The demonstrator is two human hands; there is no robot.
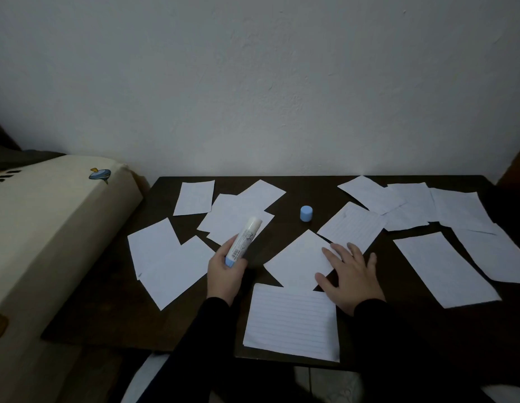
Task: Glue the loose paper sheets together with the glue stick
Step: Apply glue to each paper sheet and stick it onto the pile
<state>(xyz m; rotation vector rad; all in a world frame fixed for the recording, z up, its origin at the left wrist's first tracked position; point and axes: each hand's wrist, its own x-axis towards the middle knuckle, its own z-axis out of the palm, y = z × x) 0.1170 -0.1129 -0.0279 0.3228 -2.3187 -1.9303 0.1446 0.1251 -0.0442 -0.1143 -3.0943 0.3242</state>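
The uncapped glue stick point(243, 242) sits gripped in the left hand point(225, 273), tip pointing toward one o'clock above the dark table point(113, 309). At three o'clock from it, the right hand point(350, 276) presses flat, fingers spread, on a blank sheet point(299, 261). A lined sheet point(292, 322) lies at six o'clock, the blue cap point(306, 213) at twelve.

Light: dim, cool grey | Brightest: wall point(282, 82) above the table point(296, 184) | Shadow: darkest below the table's near edge | Sharpness: soft, grainy | Edges: wide-angle bending
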